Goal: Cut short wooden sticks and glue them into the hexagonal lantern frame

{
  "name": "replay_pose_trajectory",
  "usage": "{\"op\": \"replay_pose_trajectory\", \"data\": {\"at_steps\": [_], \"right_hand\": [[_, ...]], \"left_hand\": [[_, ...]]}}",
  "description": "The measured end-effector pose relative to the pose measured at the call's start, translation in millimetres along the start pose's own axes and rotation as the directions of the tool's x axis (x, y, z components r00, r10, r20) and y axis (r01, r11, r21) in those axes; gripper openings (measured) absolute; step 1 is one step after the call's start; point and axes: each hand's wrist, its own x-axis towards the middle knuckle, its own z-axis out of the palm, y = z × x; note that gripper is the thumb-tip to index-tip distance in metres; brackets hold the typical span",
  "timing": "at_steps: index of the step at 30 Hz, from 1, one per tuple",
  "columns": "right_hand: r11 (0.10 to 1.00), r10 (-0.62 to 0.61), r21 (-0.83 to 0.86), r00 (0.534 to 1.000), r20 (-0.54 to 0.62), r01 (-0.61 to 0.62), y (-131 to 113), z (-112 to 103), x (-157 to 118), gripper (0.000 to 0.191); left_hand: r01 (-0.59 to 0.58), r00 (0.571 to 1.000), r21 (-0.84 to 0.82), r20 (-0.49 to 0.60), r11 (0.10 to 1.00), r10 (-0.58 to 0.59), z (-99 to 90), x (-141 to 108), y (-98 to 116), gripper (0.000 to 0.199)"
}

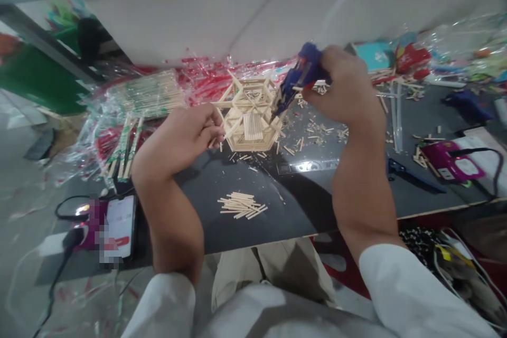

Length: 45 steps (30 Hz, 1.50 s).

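Observation:
A hexagonal frame of thin wooden sticks [253, 125] stands near the back of the dark table, with a small panel of sticks set side by side on its front. My left hand [200, 129] is at the frame's left edge, fingers pinched round the end of a stick there. My right hand [344, 82] grips a blue hot glue gun [304, 71], its nozzle pointing down at the frame's right side; whether the tip touches is hard to tell. Closer to me lies a small pile of cut sticks [241, 205].
A clear ruler [309, 166] and scattered stick offcuts lie right of the frame. Bundled sticks [146, 92] in plastic wrap are at the left. A phone [120, 224] lies front left; a purple power strip [455, 161] and dark blue cutter-like tool [415, 177] sit right.

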Motion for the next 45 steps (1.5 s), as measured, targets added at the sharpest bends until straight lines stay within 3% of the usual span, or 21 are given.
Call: {"op": "replay_pose_trajectory", "data": {"at_steps": [3,11,16,31,39,45], "right_hand": [[0.999,-0.014,-0.039,0.993,0.116,0.018,-3,3,2,0.021],[1.000,-0.022,0.025,0.982,0.188,0.017,-19,4,8,0.018],[0.999,-0.018,-0.026,0.982,0.187,0.023,-20,5,10,0.025],[0.999,-0.008,-0.043,0.978,0.210,0.017,-17,8,12,0.029],[1.000,-0.010,0.002,0.979,0.206,0.010,-17,9,13,0.032],[0.999,0.033,-0.029,0.965,0.260,-0.026,-25,-1,11,0.026]], "left_hand": [[0.012,1.000,0.011,-0.012,1.000,-0.012,3.5,3,-2,0.010],[-0.020,1.000,0.030,-0.019,0.999,0.021,6.4,9,-5,0.010],[-0.009,0.998,0.102,-0.063,0.995,0.016,9.3,10,-1,0.011],[0.007,0.999,0.003,-0.039,1.000,-0.006,11.1,12,-3,0.010],[0.024,0.997,0.031,-0.071,0.999,-0.022,10.4,13,5,0.009],[0.012,0.999,-0.008,-0.036,1.000,-0.013,6.2,11,11,0.013]]}}
